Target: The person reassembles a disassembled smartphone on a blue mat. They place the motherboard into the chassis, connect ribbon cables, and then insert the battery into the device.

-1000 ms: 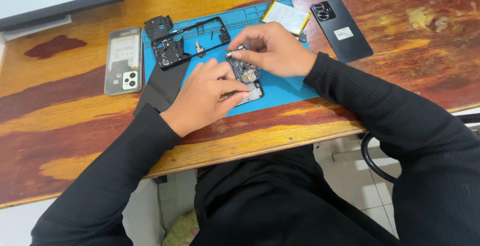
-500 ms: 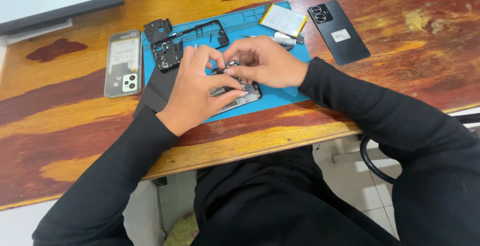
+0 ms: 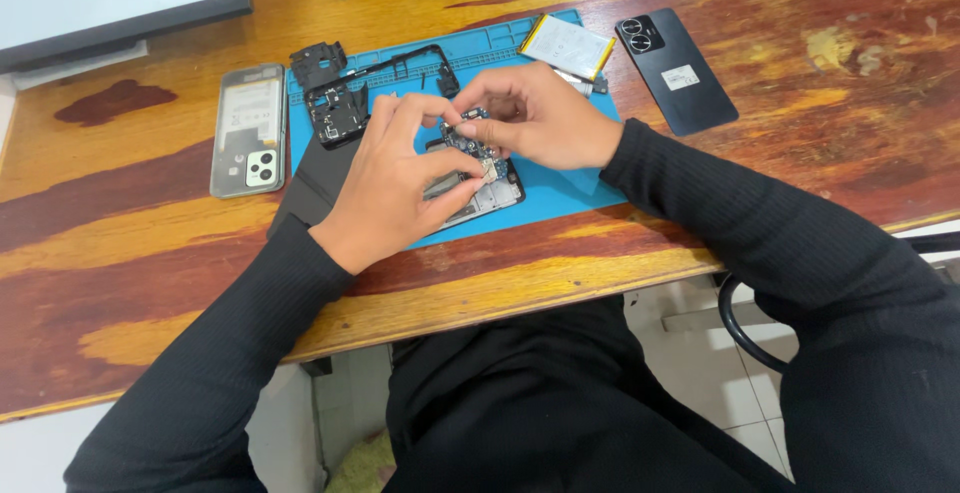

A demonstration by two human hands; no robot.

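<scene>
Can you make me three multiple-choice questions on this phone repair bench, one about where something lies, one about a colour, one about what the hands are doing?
1. Where does the black back cover lie?
A. On the wooden table, off the mat's right edge
B. In the middle of the mat
C. On the person's lap

2. What colour is the work mat?
A. Red
B. Blue
C. White

3. How is the small circuit board held?
A. It lies untouched on the mat
B. Only the left hand grips it
C. The left hand and right hand both pinch it above the opened phone

Answers: 1 A, the cover rests on bare wood beside the mat. 2 B, the mat is plainly blue. 3 C, fingertips of both hands meet on the board.
</scene>
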